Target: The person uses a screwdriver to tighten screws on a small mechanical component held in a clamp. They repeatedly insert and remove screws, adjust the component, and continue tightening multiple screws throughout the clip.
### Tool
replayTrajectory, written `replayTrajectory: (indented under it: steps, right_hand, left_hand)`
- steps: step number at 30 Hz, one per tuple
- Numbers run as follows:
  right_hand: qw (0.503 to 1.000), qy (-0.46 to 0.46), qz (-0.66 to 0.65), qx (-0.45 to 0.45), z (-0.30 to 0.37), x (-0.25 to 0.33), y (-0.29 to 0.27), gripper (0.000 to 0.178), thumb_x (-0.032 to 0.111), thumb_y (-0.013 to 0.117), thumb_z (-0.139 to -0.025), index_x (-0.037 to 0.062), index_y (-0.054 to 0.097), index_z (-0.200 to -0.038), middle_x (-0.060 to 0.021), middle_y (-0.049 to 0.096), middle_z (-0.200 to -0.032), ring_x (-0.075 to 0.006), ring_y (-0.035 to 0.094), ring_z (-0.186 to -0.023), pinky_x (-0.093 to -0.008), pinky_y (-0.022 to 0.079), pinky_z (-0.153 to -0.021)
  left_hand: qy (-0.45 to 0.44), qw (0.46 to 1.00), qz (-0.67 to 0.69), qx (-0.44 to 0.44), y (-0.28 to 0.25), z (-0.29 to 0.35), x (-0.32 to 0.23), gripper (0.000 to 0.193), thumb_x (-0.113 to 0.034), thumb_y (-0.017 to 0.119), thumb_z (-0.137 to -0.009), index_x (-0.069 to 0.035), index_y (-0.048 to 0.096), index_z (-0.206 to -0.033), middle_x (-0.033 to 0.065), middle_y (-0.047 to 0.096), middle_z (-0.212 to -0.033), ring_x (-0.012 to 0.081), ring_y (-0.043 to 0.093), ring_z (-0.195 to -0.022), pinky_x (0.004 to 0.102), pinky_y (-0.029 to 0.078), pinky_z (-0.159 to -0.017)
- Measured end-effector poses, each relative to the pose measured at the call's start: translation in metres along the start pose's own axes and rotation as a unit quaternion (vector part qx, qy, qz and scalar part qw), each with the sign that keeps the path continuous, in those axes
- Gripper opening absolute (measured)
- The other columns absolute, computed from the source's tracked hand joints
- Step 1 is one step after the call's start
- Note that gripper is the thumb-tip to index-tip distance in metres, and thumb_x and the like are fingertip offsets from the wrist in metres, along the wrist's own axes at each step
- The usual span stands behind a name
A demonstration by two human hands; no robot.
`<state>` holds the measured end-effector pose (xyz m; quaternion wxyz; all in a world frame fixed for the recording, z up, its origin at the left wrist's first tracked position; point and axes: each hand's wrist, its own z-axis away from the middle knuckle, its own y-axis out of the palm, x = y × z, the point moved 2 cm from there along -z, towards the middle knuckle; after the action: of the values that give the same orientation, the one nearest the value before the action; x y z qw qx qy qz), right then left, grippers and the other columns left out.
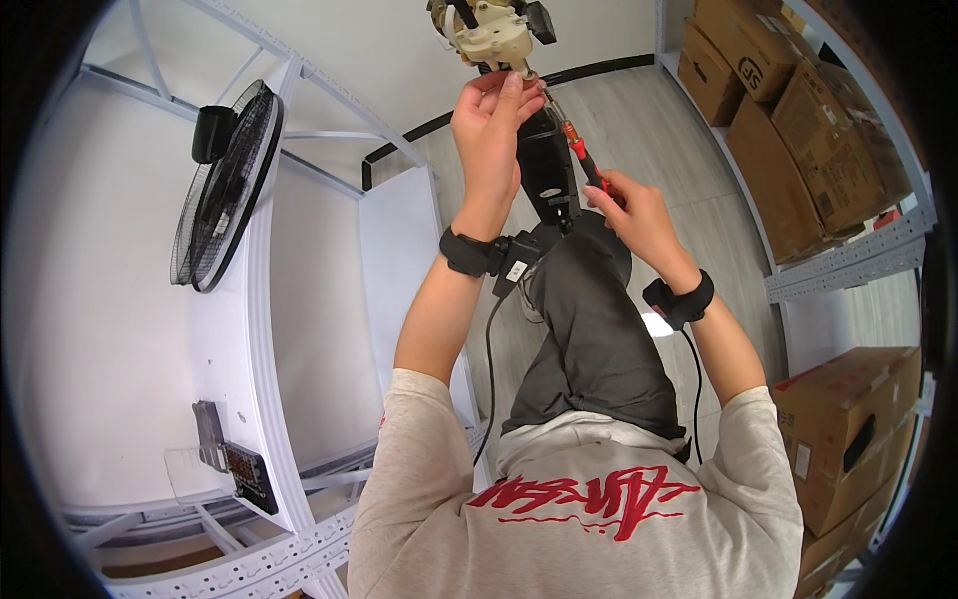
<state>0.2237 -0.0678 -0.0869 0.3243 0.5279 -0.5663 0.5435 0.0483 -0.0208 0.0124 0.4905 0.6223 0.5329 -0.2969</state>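
Observation:
Up at the top edge is the fan motor housing (496,40), cream plastic with black parts at its sides, above a black fan stand (547,175). My left hand (489,135) is closed at its underside, thumb and fingers pinching its lower projecting part; the fingers cover the exact grip. A screwdriver (584,158) with a red and black handle is gripped in my right hand (639,213). Its shaft slants up and left, the tip near my left fingertips; whether it touches a screw cannot be seen. The round black fan base (611,245) shows partly behind my leg.
On the left, a white shelf unit (254,329) carries a black fan grille (230,190) and a dark board-like part (249,477). Cardboard boxes (833,140) fill the right rack, with another box (848,429) lower down. Black cables (489,369) hang from both wristbands.

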Motion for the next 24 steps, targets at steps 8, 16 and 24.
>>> replayTrajectory:
  steps: [8, 16, 24]
  right_hand:
    - [1.000, -0.006, -0.008, -0.011, -0.001, -0.003, -0.004, 0.031, 0.028, 0.067, -0.096, -0.0007, 0.067, -0.106, -0.0111, 0.064, -0.067, -0.0170, 0.060, -0.055, -0.0319, 0.046, -0.055]
    - [1.000, 0.009, -0.015, -0.021, 0.002, -0.008, -0.014, 0.029, 0.026, 0.067, -0.096, -0.0007, 0.067, -0.106, -0.0097, 0.064, -0.067, -0.0152, 0.061, -0.055, -0.0307, 0.046, -0.055]
    - [0.999, 0.005, -0.008, -0.032, 0.005, -0.005, -0.019, 0.029, 0.026, 0.068, -0.095, -0.0016, 0.066, -0.104, -0.0099, 0.062, -0.065, -0.0151, 0.060, -0.054, -0.0306, 0.045, -0.054]
  left_hand:
    - [-0.034, 0.999, 0.010, 0.004, 0.008, -0.005, 0.000, 0.031, -0.013, 0.060, -0.100, 0.007, 0.046, -0.119, 0.0229, 0.066, -0.111, 0.0314, 0.070, -0.102, 0.0380, 0.059, -0.089]
    - [-0.101, 0.990, 0.092, 0.044, 0.018, -0.011, 0.007, 0.030, -0.012, 0.054, -0.102, 0.006, 0.044, -0.124, 0.0241, 0.063, -0.117, 0.0354, 0.066, -0.110, 0.0436, 0.055, -0.098]
    - [-0.138, 0.981, 0.135, 0.023, 0.011, -0.013, 0.004, 0.026, -0.007, 0.058, -0.099, 0.005, 0.049, -0.120, 0.0228, 0.062, -0.116, 0.0359, 0.063, -0.114, 0.0474, 0.051, -0.106]
